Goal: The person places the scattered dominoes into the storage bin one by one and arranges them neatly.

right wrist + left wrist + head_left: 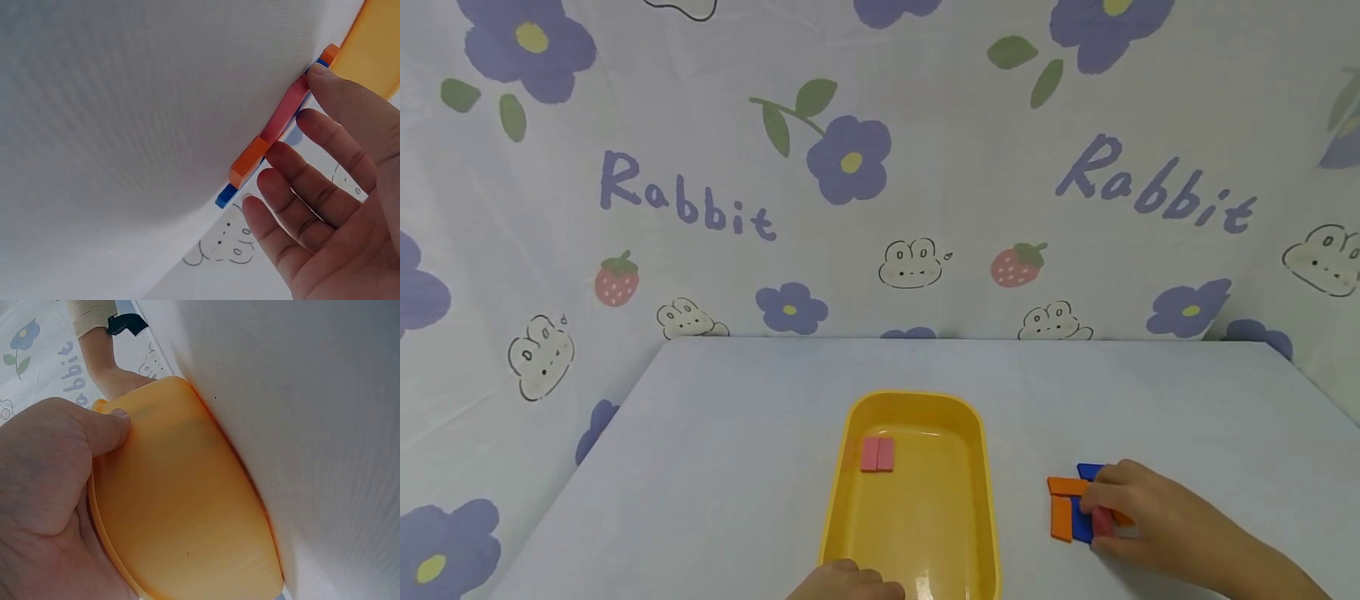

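Right hand: at the right of the white tabletop (737,433), the right hand (1157,517) reaches into a small cluster of flat blocks, with thumb and index finger a narrow gap apart and the other fingers loosely bent.
Pink block in the cluster: this block (1102,522) lies between the thumb and index finger; the thumb tip is at one end of it in the right wrist view. Whether the fingers pinch it, I cannot tell.
Its direction: partly hidden; the visible part runs roughly near to far in the head view, and slantwise, upper right to lower left, in the right wrist view.
Orange blocks: one (1062,518) points near to far at the cluster's left edge; another (1066,486) lies crosswise just beyond it; a third (1122,517) shows under the hand.
Blue blocks: one (1082,523) lies between the left orange block and the pink one; another (1090,472) is at the far edge, partly covered.
Left hand: the left hand (850,583) grips the near left part of a yellow tray (925,517), thumb on its outer wall.
Pink pair: two blocks (877,455) lie side by side inside the tray, near its far left corner, long axes near to far.
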{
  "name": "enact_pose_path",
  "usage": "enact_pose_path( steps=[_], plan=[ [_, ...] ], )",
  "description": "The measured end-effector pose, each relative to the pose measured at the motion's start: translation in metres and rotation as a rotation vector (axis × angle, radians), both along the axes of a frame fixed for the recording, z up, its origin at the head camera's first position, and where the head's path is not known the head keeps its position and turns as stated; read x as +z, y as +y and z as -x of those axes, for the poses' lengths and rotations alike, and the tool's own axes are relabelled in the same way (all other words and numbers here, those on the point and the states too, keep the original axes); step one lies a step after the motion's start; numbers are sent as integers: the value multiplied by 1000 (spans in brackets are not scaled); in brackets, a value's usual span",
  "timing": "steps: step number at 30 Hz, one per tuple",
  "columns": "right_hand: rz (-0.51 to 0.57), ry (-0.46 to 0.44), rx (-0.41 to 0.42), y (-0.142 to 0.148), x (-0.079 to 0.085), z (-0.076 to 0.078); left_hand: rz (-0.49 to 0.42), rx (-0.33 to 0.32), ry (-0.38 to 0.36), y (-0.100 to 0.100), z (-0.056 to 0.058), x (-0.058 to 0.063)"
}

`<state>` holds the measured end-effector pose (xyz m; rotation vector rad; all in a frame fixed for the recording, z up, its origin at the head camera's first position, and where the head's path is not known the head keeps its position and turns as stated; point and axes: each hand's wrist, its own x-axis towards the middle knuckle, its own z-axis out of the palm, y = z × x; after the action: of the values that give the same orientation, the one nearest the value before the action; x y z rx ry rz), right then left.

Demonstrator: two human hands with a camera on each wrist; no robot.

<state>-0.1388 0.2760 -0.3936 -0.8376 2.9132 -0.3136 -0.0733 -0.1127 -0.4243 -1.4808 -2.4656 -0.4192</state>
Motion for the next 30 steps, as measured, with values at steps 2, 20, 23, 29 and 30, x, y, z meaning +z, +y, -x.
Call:
enact_pose_path(
  steps=[2, 20, 23, 29, 30],
  plan=[
    [6, 0, 7, 1, -1, 0, -1, 4, 11, 0, 0, 0],
    [17, -25, -15, 2, -1, -2, -24, 9, 122, 2, 1, -4],
    [17, -20, -13, 2, -1, -3, -19, 12, 105, 2, 1, -4],
    [17, -35, -24, 3, -2, -2, -16, 10, 109, 2, 0, -2],
    [19, -44, -30, 2, -2, -2, -16, 8, 111, 1, 1, -2]
  ],
)
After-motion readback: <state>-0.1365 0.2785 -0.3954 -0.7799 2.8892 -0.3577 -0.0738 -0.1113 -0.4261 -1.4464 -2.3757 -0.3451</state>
